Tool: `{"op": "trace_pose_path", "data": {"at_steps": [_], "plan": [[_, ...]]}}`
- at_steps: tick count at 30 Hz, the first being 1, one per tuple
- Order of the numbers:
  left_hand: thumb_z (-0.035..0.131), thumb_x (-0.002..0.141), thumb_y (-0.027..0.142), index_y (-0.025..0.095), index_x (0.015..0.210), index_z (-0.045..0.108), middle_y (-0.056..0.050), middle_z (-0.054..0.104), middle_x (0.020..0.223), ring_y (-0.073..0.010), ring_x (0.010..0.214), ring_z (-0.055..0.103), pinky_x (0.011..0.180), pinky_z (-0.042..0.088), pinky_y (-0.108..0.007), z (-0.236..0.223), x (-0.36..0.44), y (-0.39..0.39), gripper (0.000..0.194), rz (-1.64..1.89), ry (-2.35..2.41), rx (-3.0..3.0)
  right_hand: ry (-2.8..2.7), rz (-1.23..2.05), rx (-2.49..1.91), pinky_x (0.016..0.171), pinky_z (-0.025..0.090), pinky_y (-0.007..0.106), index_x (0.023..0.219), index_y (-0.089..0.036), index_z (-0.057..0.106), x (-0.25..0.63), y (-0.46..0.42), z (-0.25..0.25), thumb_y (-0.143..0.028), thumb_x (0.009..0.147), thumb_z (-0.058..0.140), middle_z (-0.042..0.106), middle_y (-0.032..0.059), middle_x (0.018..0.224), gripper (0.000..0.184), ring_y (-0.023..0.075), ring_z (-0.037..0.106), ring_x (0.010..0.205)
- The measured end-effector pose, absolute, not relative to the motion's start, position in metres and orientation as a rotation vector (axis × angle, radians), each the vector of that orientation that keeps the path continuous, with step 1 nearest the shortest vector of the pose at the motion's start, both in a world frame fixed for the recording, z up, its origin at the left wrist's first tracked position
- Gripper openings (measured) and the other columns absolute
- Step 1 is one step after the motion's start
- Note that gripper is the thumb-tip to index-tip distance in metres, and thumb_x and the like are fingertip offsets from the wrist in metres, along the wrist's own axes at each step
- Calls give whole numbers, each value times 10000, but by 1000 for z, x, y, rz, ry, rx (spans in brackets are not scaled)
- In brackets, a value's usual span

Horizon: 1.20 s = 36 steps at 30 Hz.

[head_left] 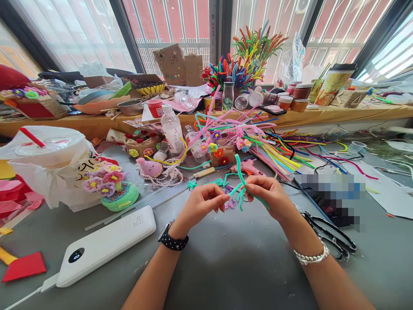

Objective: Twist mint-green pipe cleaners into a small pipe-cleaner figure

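Between my hands, above the grey table, is a green pipe cleaner [238, 165] bent into several short branches. My left hand [204, 203] is closed, its thumb and forefinger pinching one branch tip. Closed too, my right hand [270, 194] pinches the piece near its middle, and one end stands up above the fingers. Just beyond lie shaped green pipe cleaner pieces [192, 184] and small purple pieces [230, 204], partly hidden by my hands. A pink glue gun [252, 167] lies behind my right hand.
A white power bank [109, 245] and a pipe cleaner flower pot [121, 197] are on the left, near a bagged drink cup [54, 150]. Glasses [332, 237] and a phone [319, 200] lie right. Loose pipe cleaners [274, 157] and a plastic bottle [172, 131] stand behind.
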<state>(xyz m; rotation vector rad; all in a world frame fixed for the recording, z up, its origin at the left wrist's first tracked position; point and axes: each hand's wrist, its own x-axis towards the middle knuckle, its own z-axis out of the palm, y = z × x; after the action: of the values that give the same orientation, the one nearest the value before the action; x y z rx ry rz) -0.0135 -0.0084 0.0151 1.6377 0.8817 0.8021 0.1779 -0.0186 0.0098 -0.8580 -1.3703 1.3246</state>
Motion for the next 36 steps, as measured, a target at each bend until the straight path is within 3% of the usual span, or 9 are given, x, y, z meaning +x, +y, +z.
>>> {"op": "trace_pose_path", "data": {"at_steps": [10, 19, 30, 36], "plan": [[529, 773, 217, 152, 612, 564, 28, 567, 531, -73, 497, 479, 528, 363, -194, 9, -7, -15, 177, 975, 982, 2464, -1550, 956, -1220, 524, 443, 236, 732, -145, 606, 177, -15, 8, -334, 719, 580, 579, 6, 615, 191, 117, 533, 541], [481, 802, 211, 159, 625, 578, 10, 557, 512, -101, 500, 484, 504, 349, -228, 1, 0, -19, 209, 1068, 912, 2853, -1805, 513, -1280, 564, 448, 247, 714, -157, 610, 167, -15, -1, -214, 763, 519, 633, 38, 677, 118, 142, 562, 610], [445, 817, 211, 154, 650, 575, -17, 606, 577, -126, 542, 526, 526, 364, -245, 10, -5, -24, 220, 839, 878, 2947, -2200, 438, -1222, 579, 386, 221, 720, -153, 629, 159, -18, -8, -125, 753, 524, 615, 22, 681, 113, 124, 535, 622], [493, 795, 241, 137, 664, 591, -9, 602, 563, -99, 529, 527, 535, 386, -209, 26, -22, -9, 193, 600, 878, 2479, -2417, 441, -1099, 558, 362, 213, 752, -157, 640, 153, -23, -7, -137, 766, 522, 614, 24, 684, 121, 118, 526, 601]]}}
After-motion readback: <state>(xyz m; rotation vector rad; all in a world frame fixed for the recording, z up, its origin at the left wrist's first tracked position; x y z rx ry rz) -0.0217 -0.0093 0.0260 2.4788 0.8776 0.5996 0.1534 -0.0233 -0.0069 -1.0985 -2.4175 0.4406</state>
